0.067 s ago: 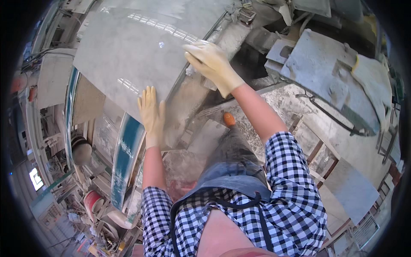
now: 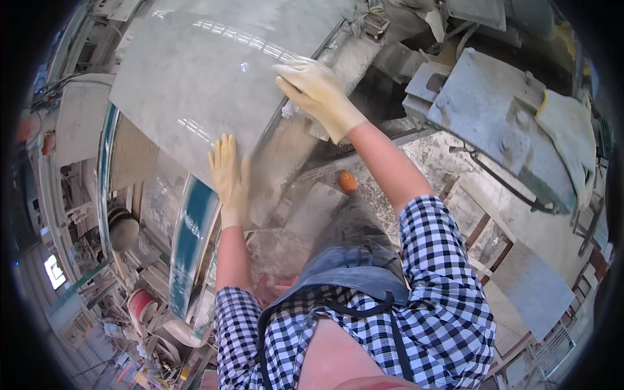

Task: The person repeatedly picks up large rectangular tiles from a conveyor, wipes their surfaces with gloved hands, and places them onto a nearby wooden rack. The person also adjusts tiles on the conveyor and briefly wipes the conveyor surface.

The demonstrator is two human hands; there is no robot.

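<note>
A large, glossy pale-grey slab (image 2: 195,84) reaches from the upper left toward me, with bright strips of light reflected on it. My left hand (image 2: 229,179), in a cream rubber glove, lies at the slab's near corner with its fingers stretched out and apart from the thumb. Over the slab's right edge, my right hand (image 2: 318,97), gloved the same way, points its extended fingers leftward across the surface. Nothing shows inside either hand. What is under the right palm stays hidden.
A teal-faced curved panel (image 2: 192,227) stands below the slab's near edge. Along its right side runs a dusty beam (image 2: 292,140). At the right is a grey metal machine table (image 2: 487,104) with a pale cloth (image 2: 569,123) draped on it. A wooden frame (image 2: 484,227) lies on the floor.
My right hand has shifted slightly to the left over the slab. My left hand has barely moved, and the slab looks the same.
</note>
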